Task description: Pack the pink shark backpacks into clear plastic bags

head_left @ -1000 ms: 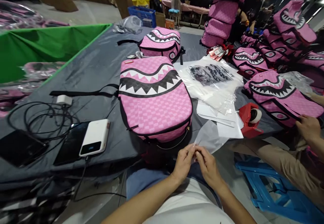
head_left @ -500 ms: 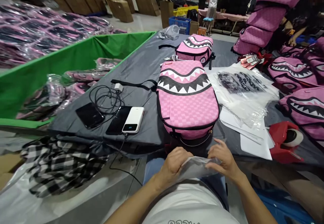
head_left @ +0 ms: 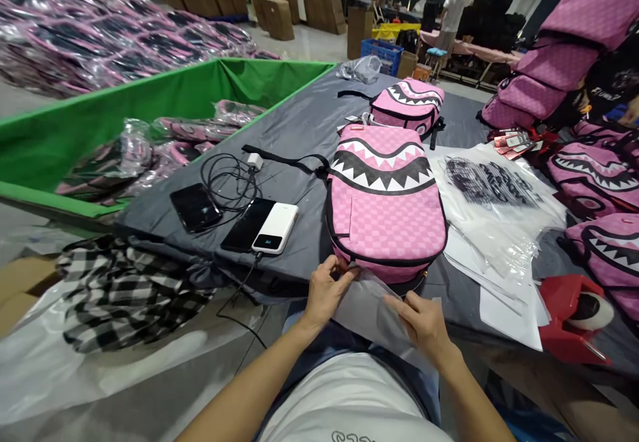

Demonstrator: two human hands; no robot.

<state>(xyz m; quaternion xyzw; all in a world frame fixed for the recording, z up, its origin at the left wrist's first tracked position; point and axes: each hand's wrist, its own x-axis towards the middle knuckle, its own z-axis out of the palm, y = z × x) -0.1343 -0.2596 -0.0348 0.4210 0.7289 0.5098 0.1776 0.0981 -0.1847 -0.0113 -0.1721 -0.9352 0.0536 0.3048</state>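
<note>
A pink backpack (head_left: 387,209) with a black and white shark mouth lies flat on the grey table (head_left: 294,129), its bottom end toward me. Both of my hands hold a clear plastic bag (head_left: 367,305) just below that end. My left hand (head_left: 327,289) pinches the bag's upper left edge, touching the backpack's lower rim. My right hand (head_left: 422,322) grips the bag's right side a little lower.
A white power bank (head_left: 275,227), two dark phones (head_left: 194,208) and coiled cables lie left of the backpack. A second pink backpack (head_left: 407,106) sits behind it. Printed plastic bags (head_left: 492,186), a red tape dispenser (head_left: 572,315), a green bin (head_left: 124,109) and more backpacks surround.
My view has swung left. My hands have lifted the plastic bag from my lap up to the backpack's near end, and the left hand now touches its rim.
</note>
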